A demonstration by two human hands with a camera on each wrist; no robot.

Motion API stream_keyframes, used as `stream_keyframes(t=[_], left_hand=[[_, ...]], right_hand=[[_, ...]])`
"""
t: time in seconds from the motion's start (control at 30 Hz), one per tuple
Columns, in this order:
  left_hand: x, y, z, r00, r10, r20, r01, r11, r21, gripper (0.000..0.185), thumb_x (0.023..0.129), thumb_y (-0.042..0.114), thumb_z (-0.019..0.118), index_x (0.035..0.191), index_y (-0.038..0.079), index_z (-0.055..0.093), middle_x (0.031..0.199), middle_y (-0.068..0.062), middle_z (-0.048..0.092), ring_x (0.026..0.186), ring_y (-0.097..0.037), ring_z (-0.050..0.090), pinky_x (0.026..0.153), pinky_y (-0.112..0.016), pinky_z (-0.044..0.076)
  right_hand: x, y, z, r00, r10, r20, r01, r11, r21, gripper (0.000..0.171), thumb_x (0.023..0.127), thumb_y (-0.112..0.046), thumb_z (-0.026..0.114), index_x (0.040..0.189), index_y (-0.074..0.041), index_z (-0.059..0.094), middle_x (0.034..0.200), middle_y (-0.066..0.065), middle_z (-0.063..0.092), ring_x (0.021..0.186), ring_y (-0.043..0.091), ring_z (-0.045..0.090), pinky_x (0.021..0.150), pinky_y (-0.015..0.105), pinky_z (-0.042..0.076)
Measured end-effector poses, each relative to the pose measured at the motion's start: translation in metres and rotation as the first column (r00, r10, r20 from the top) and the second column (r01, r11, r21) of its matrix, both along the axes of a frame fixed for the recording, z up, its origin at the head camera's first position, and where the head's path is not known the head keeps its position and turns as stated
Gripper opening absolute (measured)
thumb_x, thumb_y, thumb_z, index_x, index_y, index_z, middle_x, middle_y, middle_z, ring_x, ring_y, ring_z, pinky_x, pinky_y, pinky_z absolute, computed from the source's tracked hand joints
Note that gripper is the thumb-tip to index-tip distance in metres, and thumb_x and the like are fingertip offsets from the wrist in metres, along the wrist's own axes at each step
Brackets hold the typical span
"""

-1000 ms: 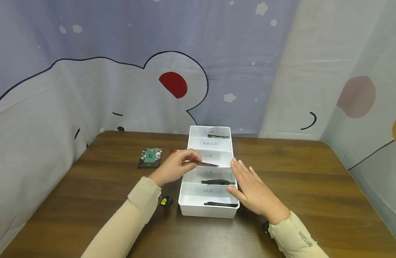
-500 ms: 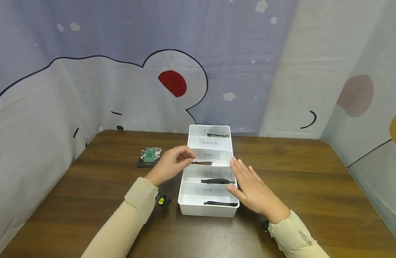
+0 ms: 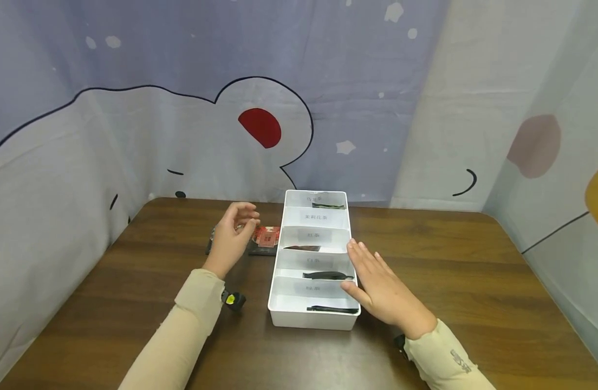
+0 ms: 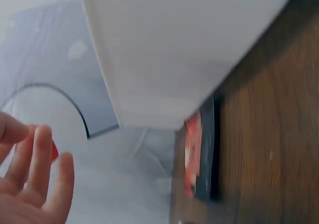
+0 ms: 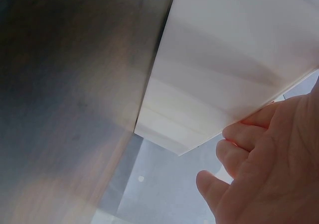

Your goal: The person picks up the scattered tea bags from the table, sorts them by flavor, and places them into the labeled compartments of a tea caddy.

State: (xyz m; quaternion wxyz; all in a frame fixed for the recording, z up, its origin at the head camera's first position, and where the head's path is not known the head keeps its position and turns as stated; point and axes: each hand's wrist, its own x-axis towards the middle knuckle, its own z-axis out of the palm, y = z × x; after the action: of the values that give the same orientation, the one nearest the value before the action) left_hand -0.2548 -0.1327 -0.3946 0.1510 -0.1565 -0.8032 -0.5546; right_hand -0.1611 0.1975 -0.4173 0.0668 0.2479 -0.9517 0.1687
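Note:
A long white divided box (image 3: pixel 312 320) stands on the table, with paper labels on its dividers. In its middle compartment leans a reddish-brown tea packet (image 3: pixel 303 248). My left hand (image 3: pixel 231 238) hovers left of the box, fingers loosely bent and holding nothing. Just right of that hand lies a red and black tea packet (image 3: pixel 267 238), also visible beside the box in the left wrist view. A second tea packet (image 3: pixel 209 241) is mostly hidden behind the left hand. My right hand (image 3: pixel 384 287) rests with straight fingers on the box's right rim; the right wrist view shows its fingertips (image 5: pixel 232 132) along that edge.
Other compartments hold a dark packet (image 3: pixel 328 275), a black packet (image 3: pixel 332 309) in the nearest one and a green packet (image 3: pixel 328 206) in the farthest. A patterned curtain (image 3: pixel 357 108) hangs behind the brown wooden table (image 3: pixel 455 260).
My left hand has let go of the reddish-brown tea packet in the middle compartment and moved left out of the box, uncovering the red packet. The right hand has stayed put.

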Motion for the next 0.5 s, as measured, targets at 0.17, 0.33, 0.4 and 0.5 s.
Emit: stream_keyframes(t=[0.17, 0.33, 0.4, 0.5], left_hand=[[-0.007, -0.018, -0.001, 0.986, 0.166, 0.008, -0.166, 0.986, -0.006, 0.024, 0.101, 0.002, 0.054, 0.125, -0.001, 0.056, 0.117, -0.016, 0.066, 0.109, -0.027, 0.066, 0.085, -0.019, 0.052], [-0.012, -0.034, -0.001, 0.947, 0.318, 0.053, -0.319, 0.948, 0.011, 0.023, 0.101, 0.003, 0.054, 0.124, -0.001, 0.056, 0.119, -0.017, 0.066, 0.109, -0.028, 0.065, 0.086, -0.028, 0.050], [-0.016, -0.040, -0.001, 0.929, 0.354, 0.106, -0.359, 0.933, 0.025, 0.022, 0.101, 0.003, 0.054, 0.123, -0.002, 0.056, 0.120, -0.018, 0.065, 0.110, -0.029, 0.064, 0.086, -0.030, 0.049], [-0.021, -0.047, -0.001, 0.899, 0.385, 0.207, -0.399, 0.917, 0.026, 0.022, 0.102, 0.006, 0.053, 0.121, -0.003, 0.058, 0.120, -0.020, 0.064, 0.111, -0.029, 0.062, 0.085, -0.031, 0.047]], right_hand=[[0.000, 0.000, -0.001, 1.000, 0.000, -0.004, 0.000, 1.000, -0.006, 0.077, 0.106, -0.047, 0.047, 0.160, 0.002, 0.021, 0.167, 0.017, 0.019, 0.153, 0.034, 0.019, 0.122, 0.058, 0.018], [0.000, 0.000, -0.001, 1.000, 0.001, -0.009, -0.001, 1.000, -0.005, 0.077, 0.106, -0.047, 0.048, 0.160, 0.002, 0.022, 0.166, 0.017, 0.020, 0.153, 0.034, 0.019, 0.122, 0.057, 0.018], [0.000, 0.000, -0.001, 1.000, -0.001, -0.011, 0.001, 1.000, -0.005, 0.077, 0.106, -0.047, 0.048, 0.159, 0.002, 0.022, 0.166, 0.016, 0.021, 0.154, 0.033, 0.018, 0.122, 0.057, 0.017], [0.000, 0.000, -0.001, 1.000, -0.004, -0.010, 0.004, 1.000, -0.007, 0.077, 0.106, -0.047, 0.048, 0.160, 0.002, 0.022, 0.166, 0.015, 0.021, 0.154, 0.031, 0.017, 0.123, 0.056, 0.017]])
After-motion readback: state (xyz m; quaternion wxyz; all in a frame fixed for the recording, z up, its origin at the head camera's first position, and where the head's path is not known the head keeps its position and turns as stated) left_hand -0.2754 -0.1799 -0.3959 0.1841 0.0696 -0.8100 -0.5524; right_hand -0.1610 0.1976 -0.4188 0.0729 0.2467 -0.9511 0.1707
